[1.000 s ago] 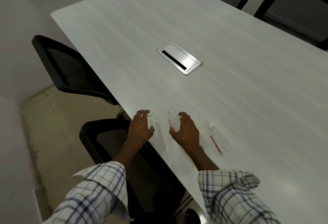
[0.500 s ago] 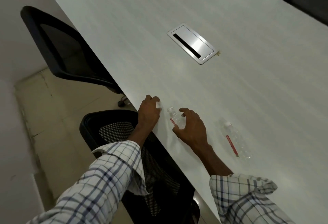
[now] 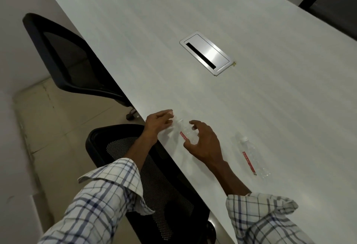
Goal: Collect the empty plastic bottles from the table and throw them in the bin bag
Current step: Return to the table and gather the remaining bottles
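At the near edge of the tabletop [image 3: 251, 98] a clear bottle [image 3: 186, 133] lies on its side between both hands; a second bottle [image 3: 253, 158] lies near it to the right. Both are probably empty — light, thin-walled, slick, likely to roll or crumple, so grip round the mid-body. Right hand [image 3: 205, 143] is spread, fingers curled over the first bottle, not closed. Left hand [image 3: 157, 123] pinches something small and white — possibly a cap.

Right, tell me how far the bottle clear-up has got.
Nothing looks binned yet, and no bin bag is in view. The right hand is curled around one lying bottle; the left hand seems to pinch something small and white, perhaps its cap. A second bottle lies untouched on the table.
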Demonstrator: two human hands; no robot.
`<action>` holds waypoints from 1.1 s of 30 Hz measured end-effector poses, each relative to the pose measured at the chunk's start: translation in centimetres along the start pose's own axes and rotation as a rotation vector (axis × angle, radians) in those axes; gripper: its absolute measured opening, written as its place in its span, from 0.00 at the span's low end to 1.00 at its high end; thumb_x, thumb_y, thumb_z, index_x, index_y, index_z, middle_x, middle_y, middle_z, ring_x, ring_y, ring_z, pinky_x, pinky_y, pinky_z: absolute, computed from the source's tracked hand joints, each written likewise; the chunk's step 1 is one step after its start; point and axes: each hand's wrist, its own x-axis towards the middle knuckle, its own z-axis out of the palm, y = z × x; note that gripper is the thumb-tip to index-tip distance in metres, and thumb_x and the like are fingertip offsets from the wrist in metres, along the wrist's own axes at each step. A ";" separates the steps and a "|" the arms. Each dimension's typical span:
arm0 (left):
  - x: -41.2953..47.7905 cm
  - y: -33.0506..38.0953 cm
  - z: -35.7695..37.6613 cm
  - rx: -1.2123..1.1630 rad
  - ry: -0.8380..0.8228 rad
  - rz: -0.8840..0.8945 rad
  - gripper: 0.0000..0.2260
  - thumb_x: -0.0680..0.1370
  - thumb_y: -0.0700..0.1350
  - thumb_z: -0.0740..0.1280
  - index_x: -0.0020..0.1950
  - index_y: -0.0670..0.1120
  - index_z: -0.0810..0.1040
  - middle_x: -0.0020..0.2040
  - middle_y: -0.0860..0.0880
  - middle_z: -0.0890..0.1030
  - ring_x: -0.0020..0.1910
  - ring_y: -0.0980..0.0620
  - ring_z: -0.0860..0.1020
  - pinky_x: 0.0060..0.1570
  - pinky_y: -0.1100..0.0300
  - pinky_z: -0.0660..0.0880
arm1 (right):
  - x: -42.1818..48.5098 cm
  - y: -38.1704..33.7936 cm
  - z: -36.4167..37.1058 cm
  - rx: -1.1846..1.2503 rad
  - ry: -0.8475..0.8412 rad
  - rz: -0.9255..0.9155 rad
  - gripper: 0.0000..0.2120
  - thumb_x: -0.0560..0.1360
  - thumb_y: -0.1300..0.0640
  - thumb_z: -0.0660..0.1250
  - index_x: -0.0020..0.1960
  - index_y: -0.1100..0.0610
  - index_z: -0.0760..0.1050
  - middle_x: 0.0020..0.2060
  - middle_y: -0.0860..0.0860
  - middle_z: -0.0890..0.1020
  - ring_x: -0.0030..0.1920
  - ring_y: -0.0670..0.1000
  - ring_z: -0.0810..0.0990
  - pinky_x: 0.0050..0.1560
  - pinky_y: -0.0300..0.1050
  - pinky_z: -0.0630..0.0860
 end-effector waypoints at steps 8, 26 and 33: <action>-0.5 -0.9 1.6 -0.017 -0.083 -0.006 0.15 0.72 0.42 0.75 0.57 0.38 0.83 0.53 0.42 0.85 0.53 0.44 0.84 0.57 0.53 0.80 | 0.4 0.4 -0.8 0.016 0.057 -0.048 0.28 0.70 0.43 0.69 0.68 0.50 0.74 0.58 0.46 0.81 0.57 0.50 0.78 0.60 0.51 0.73; -2.7 -0.9 6.8 -0.256 -0.086 -0.059 0.14 0.72 0.38 0.74 0.56 0.35 0.82 0.54 0.40 0.84 0.53 0.43 0.84 0.57 0.56 0.80 | -0.5 2.5 -3.4 0.373 0.203 0.149 0.23 0.71 0.51 0.74 0.66 0.46 0.77 0.57 0.42 0.82 0.54 0.41 0.75 0.53 0.30 0.71; -3.1 -1.0 7.3 -0.064 -0.117 -0.004 0.14 0.71 0.40 0.75 0.56 0.38 0.82 0.53 0.42 0.85 0.48 0.41 0.85 0.50 0.58 0.81 | -0.7 3.6 -4.7 0.340 0.202 0.137 0.23 0.70 0.49 0.75 0.65 0.47 0.78 0.57 0.41 0.82 0.54 0.41 0.75 0.53 0.26 0.69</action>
